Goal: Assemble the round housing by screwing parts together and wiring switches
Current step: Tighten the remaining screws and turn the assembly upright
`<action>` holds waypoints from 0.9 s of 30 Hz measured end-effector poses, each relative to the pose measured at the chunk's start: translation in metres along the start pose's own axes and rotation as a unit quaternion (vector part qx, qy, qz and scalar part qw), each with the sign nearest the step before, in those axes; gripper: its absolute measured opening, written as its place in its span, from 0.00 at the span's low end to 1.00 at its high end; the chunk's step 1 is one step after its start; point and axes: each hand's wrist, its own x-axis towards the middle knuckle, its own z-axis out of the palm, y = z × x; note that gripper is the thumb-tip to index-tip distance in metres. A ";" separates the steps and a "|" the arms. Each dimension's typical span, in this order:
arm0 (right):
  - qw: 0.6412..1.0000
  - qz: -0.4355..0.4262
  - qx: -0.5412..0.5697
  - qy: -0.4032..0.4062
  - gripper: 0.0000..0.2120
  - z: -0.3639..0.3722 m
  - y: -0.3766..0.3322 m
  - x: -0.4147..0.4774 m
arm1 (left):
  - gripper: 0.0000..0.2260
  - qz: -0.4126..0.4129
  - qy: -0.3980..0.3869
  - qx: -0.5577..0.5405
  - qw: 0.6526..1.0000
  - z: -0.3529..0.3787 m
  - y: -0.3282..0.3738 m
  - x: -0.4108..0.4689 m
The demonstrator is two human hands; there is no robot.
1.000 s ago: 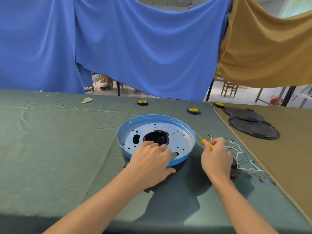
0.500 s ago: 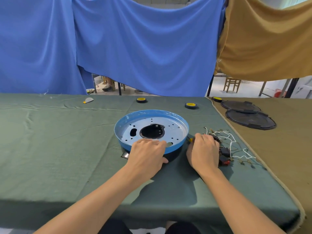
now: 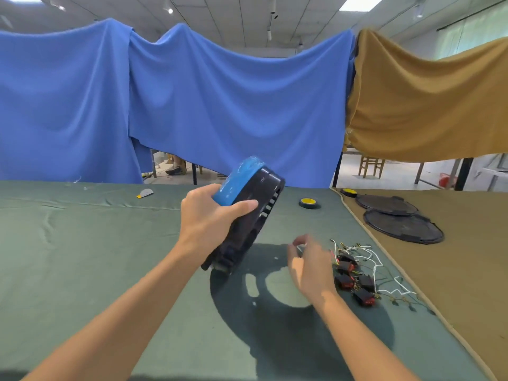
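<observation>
- Blue-rimmed round housing (image 3: 253, 224) tilts above the desk (image 3: 82, 243) middle, gripped by the left hand (image 3: 209, 215).
- Right hand (image 3: 308, 262) curls beside the switches (image 3: 346, 280) near the right edge; I cannot tell whether it holds anything.
- Steady the housing before wiring.

Green-clothed table (image 3: 82, 257), wired switches (image 3: 354, 281) at right, yellow-cored tape roll (image 3: 309, 202), two black discs (image 3: 401, 229) on tan cloth (image 3: 467, 270)
</observation>
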 end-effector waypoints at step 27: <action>0.915 0.255 0.308 -0.047 0.06 0.071 -0.044 0.034 | 0.16 -0.344 0.024 -0.396 0.851 -0.040 -0.103 0.028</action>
